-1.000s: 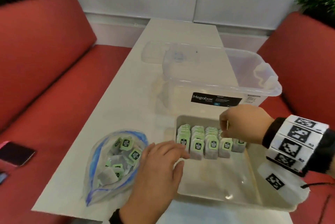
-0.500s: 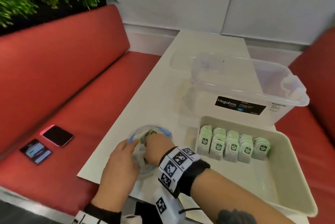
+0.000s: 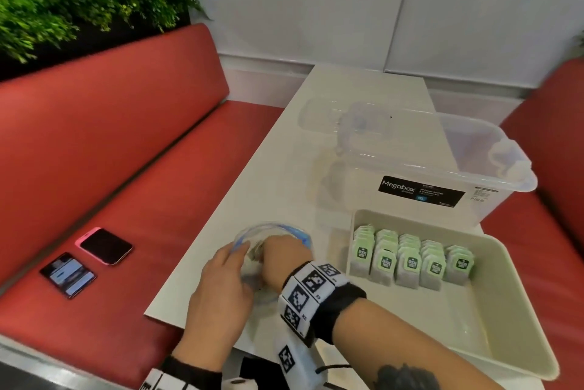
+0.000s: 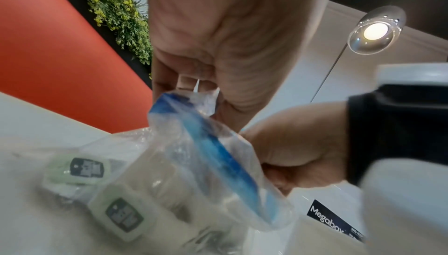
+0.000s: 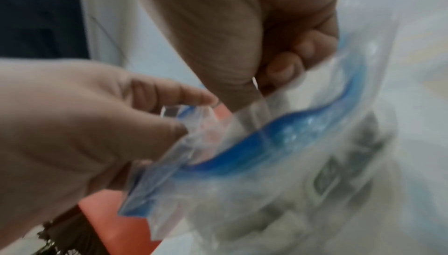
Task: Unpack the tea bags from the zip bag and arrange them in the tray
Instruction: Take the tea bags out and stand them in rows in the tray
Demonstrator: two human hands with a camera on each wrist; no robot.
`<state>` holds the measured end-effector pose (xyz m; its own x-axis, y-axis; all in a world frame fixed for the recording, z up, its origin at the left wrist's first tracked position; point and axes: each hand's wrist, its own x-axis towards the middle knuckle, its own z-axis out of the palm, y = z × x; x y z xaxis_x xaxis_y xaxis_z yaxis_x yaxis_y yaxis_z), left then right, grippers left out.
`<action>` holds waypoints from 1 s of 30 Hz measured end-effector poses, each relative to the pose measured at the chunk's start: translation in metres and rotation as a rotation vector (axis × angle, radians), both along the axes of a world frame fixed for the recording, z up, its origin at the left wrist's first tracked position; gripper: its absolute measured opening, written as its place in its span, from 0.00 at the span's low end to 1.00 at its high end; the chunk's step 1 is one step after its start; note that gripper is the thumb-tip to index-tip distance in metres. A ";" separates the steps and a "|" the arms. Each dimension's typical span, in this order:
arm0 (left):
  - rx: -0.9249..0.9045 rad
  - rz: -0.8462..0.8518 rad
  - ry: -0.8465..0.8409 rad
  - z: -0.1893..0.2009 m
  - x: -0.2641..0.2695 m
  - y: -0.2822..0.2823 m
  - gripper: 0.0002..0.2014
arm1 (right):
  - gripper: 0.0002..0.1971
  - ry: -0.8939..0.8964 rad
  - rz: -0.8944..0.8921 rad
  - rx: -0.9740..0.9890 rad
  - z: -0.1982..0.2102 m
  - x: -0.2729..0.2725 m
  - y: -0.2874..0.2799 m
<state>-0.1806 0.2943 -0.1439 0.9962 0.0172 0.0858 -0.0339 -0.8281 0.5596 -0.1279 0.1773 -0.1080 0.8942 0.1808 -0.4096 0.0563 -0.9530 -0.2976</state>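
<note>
Clear zip bag [image 3: 271,231], mouth up, rim in left hand [image 3: 218,291] pinch grip, right hand [image 3: 284,260] clenched inside.

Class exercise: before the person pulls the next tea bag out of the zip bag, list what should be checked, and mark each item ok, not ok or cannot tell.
1. Zip bag mouth open: ok, the blue zip strip gapes.
2. Left hand holds the rim: ok, fingers pinch the plastic edge.
3. Right hand at the opening: ok, its fingers are at the mouth.
4. Right hand has a tea bag: cannot tell, fingertips hidden by blurred plastic.
5. Tea bags left in the bag: ok, several show through.
6. Tray has room: ok, five rows at the far end, bare floor nearer.
</note>
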 end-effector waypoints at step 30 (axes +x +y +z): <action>-1.303 -0.071 0.142 0.055 0.011 -0.076 0.09 | 0.09 -0.255 -0.433 1.115 0.061 -0.040 -0.116</action>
<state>-0.1691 0.2180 -0.0890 0.9972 -0.0450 -0.0592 0.0706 0.3205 0.9446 -0.1679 0.0615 -0.0466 0.9996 -0.0116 -0.0241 -0.0255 -0.1373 -0.9902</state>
